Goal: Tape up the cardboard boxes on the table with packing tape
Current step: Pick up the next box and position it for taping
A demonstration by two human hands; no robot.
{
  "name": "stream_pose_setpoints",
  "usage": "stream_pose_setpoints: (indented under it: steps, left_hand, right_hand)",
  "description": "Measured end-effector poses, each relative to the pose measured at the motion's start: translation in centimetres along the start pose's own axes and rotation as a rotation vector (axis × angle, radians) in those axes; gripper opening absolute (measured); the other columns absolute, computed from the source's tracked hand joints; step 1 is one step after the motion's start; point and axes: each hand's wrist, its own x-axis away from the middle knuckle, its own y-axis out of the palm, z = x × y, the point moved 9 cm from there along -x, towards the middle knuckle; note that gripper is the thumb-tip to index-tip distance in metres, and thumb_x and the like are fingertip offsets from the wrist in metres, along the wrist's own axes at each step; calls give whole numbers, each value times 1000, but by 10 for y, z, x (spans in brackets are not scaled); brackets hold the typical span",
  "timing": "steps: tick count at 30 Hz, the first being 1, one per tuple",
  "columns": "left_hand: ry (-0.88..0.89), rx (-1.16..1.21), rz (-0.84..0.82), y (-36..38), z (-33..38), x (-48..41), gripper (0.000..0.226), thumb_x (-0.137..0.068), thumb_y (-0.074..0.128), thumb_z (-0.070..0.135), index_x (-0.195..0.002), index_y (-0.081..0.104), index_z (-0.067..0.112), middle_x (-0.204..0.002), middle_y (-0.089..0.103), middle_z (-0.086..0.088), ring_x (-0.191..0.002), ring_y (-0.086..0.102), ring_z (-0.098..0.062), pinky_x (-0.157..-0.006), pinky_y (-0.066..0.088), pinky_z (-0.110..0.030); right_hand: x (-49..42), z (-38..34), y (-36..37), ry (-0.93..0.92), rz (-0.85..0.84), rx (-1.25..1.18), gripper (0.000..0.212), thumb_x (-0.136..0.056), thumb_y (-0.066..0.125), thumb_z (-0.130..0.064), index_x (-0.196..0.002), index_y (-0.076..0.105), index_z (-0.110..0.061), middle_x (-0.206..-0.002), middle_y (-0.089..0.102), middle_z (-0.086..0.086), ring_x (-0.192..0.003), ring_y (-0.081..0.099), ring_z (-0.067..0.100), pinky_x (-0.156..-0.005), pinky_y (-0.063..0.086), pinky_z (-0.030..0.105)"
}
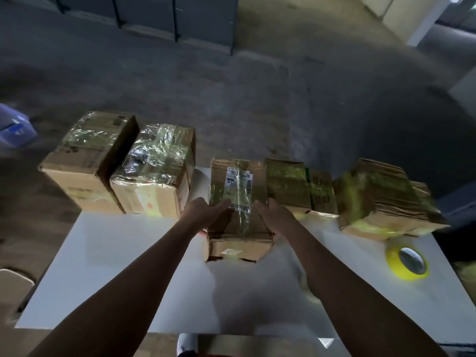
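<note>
The left hand [206,210], fingers [220,204] straight and together, and the right hand [273,215], fingers hidden, flank the middle box [239,191] on the table [123,253], likely steadying it for taping, the tape roll [407,262] lying well to the right

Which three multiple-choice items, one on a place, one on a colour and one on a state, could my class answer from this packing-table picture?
1. Where does the tape roll lie?
A on the white table, at the person's right
B on top of a box
C on the floor

2. What colour is the tape roll?
A blue
B yellow
C red

3. How is the labelled middle box placed?
A open on the floor
B stacked on another box
C between the left hand and right hand, which touch its sides

Answers:
1 A, it rests on the tabletop near the right edge.
2 B, its rim is bright yellow.
3 C, a hand lies against each side.
</note>
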Motion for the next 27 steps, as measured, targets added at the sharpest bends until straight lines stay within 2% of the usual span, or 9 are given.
stream_pose_setpoints:
  steps: [4, 6, 10, 15, 18, 20, 22, 25, 27]
  left_hand:
    - [-67, 33, -26, 17, -9, 27, 71, -77, 61, 69, -98, 62, 2, -87, 67, -13, -75, 67, -24, -63, 59, -34]
    - [-67, 24, -16, 28, -10, 40, 71, -79, 59, 68, -102, 63, 2, -92, 69, -13, -81, 67, -26, -73, 59, -39]
    - [-57, 75, 7, 48, -4, 63, 68, -82, 60, 64, -114, 59, 4, -100, 68, -12, -89, 67, -28, -83, 57, -43]
    - [-137, 76, -12, 71, -16, 99, 60, -84, 60, 61, -101, 64, 4, -93, 70, -15, -81, 70, -30, -76, 60, -44]
    - [-139, -33, 91, 66, -20, 118, 60, -87, 56, 60, -97, 63, 2, -93, 69, -16, -78, 68, -28, -74, 59, -41]
    - [-112, -136, 222, 55, -15, 130, 58, -89, 57, 54, -112, 55, 0, -107, 63, -18, -93, 63, -32, -81, 54, -42]
    - [-22, -177, 327, 48, -3, 142, 56, -90, 61, 41, -129, 41, 6, -122, 50, -19, -106, 58, -37, -87, 51, -47]
    - [128, -275, 362, 46, 14, 152, 57, -94, 58, 23, -144, 31, 22, -138, 37, -18, -115, 53, -39, -92, 50, -51]
    - [139, -360, 319, 49, 15, 152, 48, -97, 51, 25, -142, 36, 21, -146, 31, -19, -122, 47, -40, -96, 48, -50]
  right_hand:
    - [19, 12, 4, -17, -18, -20, 64, -97, 33, -57, -146, 33, -14, -146, 44, 12, -132, 42, 31, -92, 34, 35]
    - [30, 21, 4, -35, -33, -25, 62, -98, 33, -55, -145, 35, -14, -144, 46, 12, -130, 44, 31, -88, 33, 34]
    - [46, 41, -4, -63, -34, -38, 59, -99, 34, -52, -143, 39, -13, -142, 48, 14, -128, 46, 32, -96, 37, 37]
    - [71, 60, -6, -106, -92, -73, 57, -98, 39, -50, -142, 41, -14, -140, 50, 12, -124, 49, 30, -95, 41, 37]
    - [86, 58, -6, -178, -100, -38, 50, -99, 38, -46, -132, 50, -10, -123, 60, 14, -100, 60, 28, -85, 51, 36]
    - [95, 53, -5, -225, -89, -26, 42, -100, 38, -43, -118, 57, -10, -105, 67, 14, -71, 62, 19, -64, 51, 28]
    - [101, 47, -4, -261, -78, -5, 39, -100, 39, -41, -113, 59, -10, -97, 69, 13, -59, 59, 14, -51, 43, 21]
    - [107, 35, -3, -298, -45, 47, 42, -102, 37, -39, -114, 61, -6, -97, 68, 15, -73, 62, 24, -57, 38, 26]
    - [108, 29, -7, -296, 13, 24, 46, -102, 37, -38, -101, 64, -2, -94, 68, 17, -81, 63, 30, -62, 39, 29]
